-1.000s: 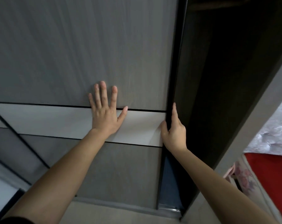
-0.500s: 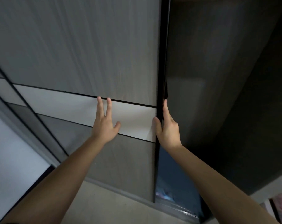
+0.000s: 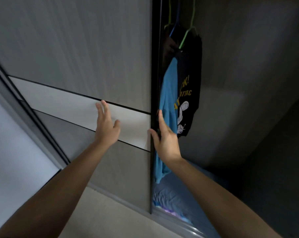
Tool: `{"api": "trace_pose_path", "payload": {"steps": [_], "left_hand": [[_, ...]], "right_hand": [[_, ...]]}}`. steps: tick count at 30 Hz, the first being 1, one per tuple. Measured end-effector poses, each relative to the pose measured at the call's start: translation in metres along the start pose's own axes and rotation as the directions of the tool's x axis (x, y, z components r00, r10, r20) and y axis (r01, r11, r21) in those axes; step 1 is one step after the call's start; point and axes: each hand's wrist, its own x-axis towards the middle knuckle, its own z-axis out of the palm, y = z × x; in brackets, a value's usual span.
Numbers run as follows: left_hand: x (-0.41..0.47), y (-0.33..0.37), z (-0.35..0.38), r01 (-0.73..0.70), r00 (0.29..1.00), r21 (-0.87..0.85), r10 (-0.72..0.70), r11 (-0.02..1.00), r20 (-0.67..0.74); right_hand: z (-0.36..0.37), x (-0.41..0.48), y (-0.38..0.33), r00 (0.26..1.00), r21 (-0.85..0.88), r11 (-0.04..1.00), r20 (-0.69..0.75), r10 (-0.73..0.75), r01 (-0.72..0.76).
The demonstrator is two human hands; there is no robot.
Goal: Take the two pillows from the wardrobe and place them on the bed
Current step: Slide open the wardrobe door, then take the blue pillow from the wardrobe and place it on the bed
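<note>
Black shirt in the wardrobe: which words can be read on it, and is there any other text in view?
"K!" on the black shirt, start hidden by the blue shirt.
"TTAC", yellow, next line, also cut off.
"AT" below it, uncertain, partly covered.
No other text in view.

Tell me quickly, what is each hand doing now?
Left hand: open, flat on the sliding door.
Right hand: open, fingers at the door's edge, holding nothing.

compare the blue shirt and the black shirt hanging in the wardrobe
The blue shirt is plain and hangs lower; the black shirt carries yellow lettering and a white cartoon print and ends higher. The blue one sits nearer the door edge, partly overlapping the black one. Both hang on hangers.
</note>
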Motion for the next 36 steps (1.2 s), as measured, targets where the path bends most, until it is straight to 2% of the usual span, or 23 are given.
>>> {"api": "trace_pose_path", "payload": {"steps": [10,21,23,24,26,27,28,31,33,36], "left_hand": [[0.028,-0.030,-0.008,0.019,1.000,-0.035,-0.019,0.999,-0.012],[0.022,-0.019,-0.003,0.020,0.999,-0.067,-0.023,0.998,-0.044],[0.009,-0.001,0.004,-0.075,0.991,-0.059,0.068,0.995,-0.119],[-0.001,0.012,0.011,-0.183,0.971,-0.030,0.176,0.983,-0.164],[-0.025,0.042,0.033,-0.448,0.870,0.087,0.456,0.890,-0.188],[-0.034,0.058,0.047,-0.531,0.818,0.133,0.547,0.837,-0.180],[-0.042,0.073,0.060,-0.551,0.801,0.149,0.571,0.821,-0.181],[-0.051,0.099,0.087,-0.436,0.860,0.171,0.465,0.883,-0.211],[-0.058,0.101,0.104,-0.523,0.813,0.263,0.567,0.811,-0.132],[-0.082,0.101,0.138,-0.741,0.656,0.281,0.746,0.610,0.113]], "right_hand": [[0.052,0.017,-0.017,0.999,-0.100,0.994,-0.019,-0.051,0.049],[0.032,0.015,-0.001,0.994,-0.184,0.978,0.070,-0.083,0.095],[0.015,0.004,0.009,0.994,-0.195,0.976,0.062,-0.089,0.100],[0.004,-0.002,0.016,0.995,-0.202,0.974,0.046,-0.092,0.100],[-0.022,-0.014,0.034,0.995,-0.236,0.967,0.018,-0.098,0.099],[-0.037,-0.019,0.045,0.995,-0.268,0.959,0.016,-0.096,0.096],[-0.052,-0.023,0.058,0.996,-0.313,0.945,0.027,-0.087,0.091],[-0.097,-0.040,0.103,0.995,-0.464,0.885,0.099,0.000,0.046],[-0.122,-0.055,0.133,0.990,-0.534,0.845,0.100,0.095,-0.027],[-0.146,-0.084,0.169,0.969,-0.573,0.802,0.050,0.241,-0.170]]}}
